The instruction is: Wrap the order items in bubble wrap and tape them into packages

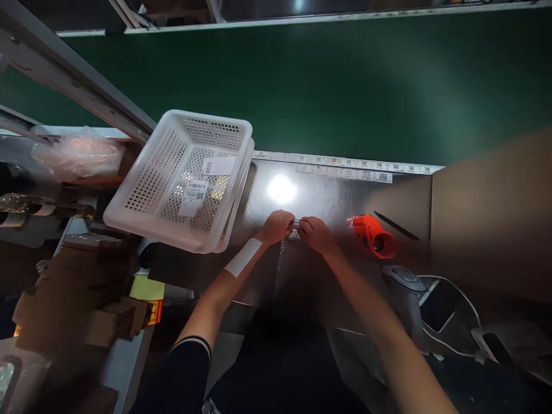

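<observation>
At the middle of the metal bench, my left hand (277, 226) and my right hand (317, 233) meet with fingers curled in. Both grip a small, shiny, clear bubble-wrap bundle (294, 233); what is inside it, if anything, cannot be made out. A blank white label (244, 257) is stuck on my left forearm. To the right of my right hand lies an orange tape dispenser (374, 236), with a dark, thin blade-like tool (395, 225) beside it.
Left of my hands, stacked white plastic baskets (142, 225) hold labelled packets (193, 198). A green conveyor belt (328, 86) runs behind the metal bench (263, 270). A scanner (404, 278) and phone (440, 305) with a white cable are at right, cardboard boxes (64, 287) at left.
</observation>
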Available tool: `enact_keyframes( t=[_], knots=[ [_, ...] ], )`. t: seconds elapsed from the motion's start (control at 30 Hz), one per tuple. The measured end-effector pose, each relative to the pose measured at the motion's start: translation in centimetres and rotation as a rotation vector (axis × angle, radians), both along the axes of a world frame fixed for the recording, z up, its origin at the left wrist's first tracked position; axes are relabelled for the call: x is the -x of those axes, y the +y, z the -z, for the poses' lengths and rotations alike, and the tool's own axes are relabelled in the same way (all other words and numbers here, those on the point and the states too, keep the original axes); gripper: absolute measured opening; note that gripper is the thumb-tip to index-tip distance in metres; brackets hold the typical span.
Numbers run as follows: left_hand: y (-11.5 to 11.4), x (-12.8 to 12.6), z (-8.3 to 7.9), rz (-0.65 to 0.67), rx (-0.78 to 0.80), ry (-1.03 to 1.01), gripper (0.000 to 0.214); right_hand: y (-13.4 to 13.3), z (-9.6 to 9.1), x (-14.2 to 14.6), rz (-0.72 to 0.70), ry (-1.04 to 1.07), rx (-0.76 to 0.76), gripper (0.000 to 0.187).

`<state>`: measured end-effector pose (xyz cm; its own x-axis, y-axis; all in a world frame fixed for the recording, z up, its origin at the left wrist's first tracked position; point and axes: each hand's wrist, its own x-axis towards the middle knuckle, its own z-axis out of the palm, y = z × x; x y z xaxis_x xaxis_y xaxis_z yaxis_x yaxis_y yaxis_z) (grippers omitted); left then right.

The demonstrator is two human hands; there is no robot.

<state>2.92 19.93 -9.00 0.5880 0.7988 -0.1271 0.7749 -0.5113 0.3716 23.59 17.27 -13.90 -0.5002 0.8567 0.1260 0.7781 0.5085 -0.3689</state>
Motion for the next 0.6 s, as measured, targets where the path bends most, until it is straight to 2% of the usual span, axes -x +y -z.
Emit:
enact_keyframes(
  t=[0.13,0.2,0.27,0.33,0.43,0.53,0.6],
  knots=[
    [1.7,-0.7,-1.1,0.013,0.027,0.054,0.023,0.3,-0.4,0.2,0.044,-0.005,0.016,0.037],
    [1.4,-1.0,-1.1,0.004,0.014,0.062,0.02,0.2,-0.5,0.3,0.066,-0.01,0.032,0.038],
    [0.2,-1.3,-0.8,-0.042,-0.014,0.068,0.025,-0.2,-0.4,0.6,0.079,-0.006,0.032,0.039],
    [-1.9,-1.6,-0.1,-0.102,-0.061,0.086,0.036,-1.4,0.1,1.1,0.074,-0.002,0.015,0.045],
    [-6.5,-1.8,1.2,-0.169,-0.141,0.127,0.052,-4.8,1.1,2.3,0.088,-0.01,-0.001,0.055],
    [-11.3,-1.4,2.4,-0.163,-0.197,0.149,0.06,-9.1,2.1,3.5,0.147,0.024,0.011,0.053],
    [-13.4,-1.1,2.9,-0.143,-0.234,0.15,0.059,-11.1,2.2,3.9,0.179,0.076,0.035,0.049]
  ],
)
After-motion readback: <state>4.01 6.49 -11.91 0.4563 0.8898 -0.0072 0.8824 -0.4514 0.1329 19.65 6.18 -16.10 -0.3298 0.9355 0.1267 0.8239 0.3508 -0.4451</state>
